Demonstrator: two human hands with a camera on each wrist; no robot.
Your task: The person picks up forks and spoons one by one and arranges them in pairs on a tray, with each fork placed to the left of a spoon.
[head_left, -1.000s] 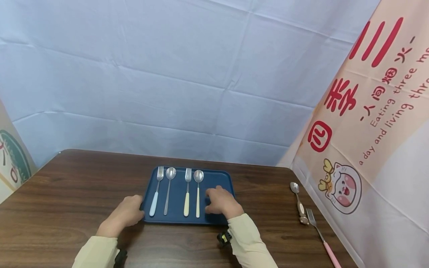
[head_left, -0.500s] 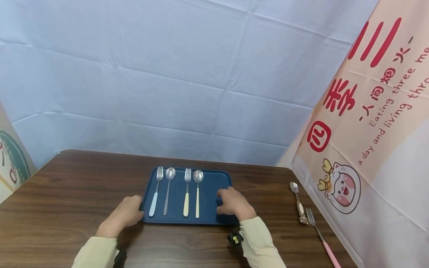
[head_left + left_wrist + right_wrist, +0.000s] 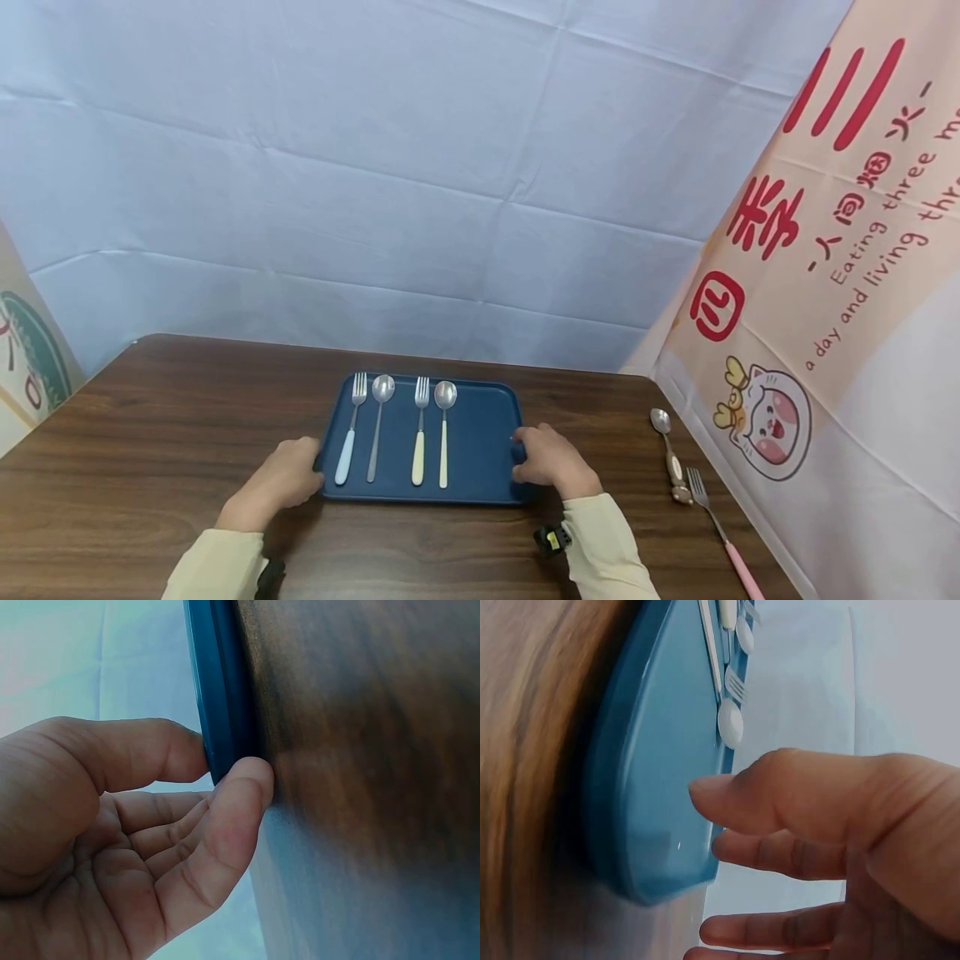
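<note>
A blue rectangular tray [image 3: 483,442] lies on the wooden table. On it, side by side, are a light-blue-handled fork [image 3: 347,454], a plain metal spoon [image 3: 374,442], a yellow-handled fork [image 3: 417,454] and a yellow-handled spoon [image 3: 443,450]. My left hand [image 3: 283,475] pinches the tray's left edge, and the left wrist view has its thumb [image 3: 161,750] against the rim and a finger at the outer underside. At the right edge, my right hand [image 3: 551,458] is held with fingers spread and nothing in its grasp; in the right wrist view its thumb [image 3: 757,791] overlaps the tray.
To the right on the table [image 3: 615,467] lie a spoon with a brown bear-shaped handle end [image 3: 672,462] and a pink-handled fork [image 3: 723,537]. A pale cloth [image 3: 390,208] hangs behind the table, and a printed cloth [image 3: 810,333] borders its right side.
My right hand has moved right, from over the tray beside the yellow-handled spoon to the tray's right edge. The left hand, tray and cutlery stay in place.
</note>
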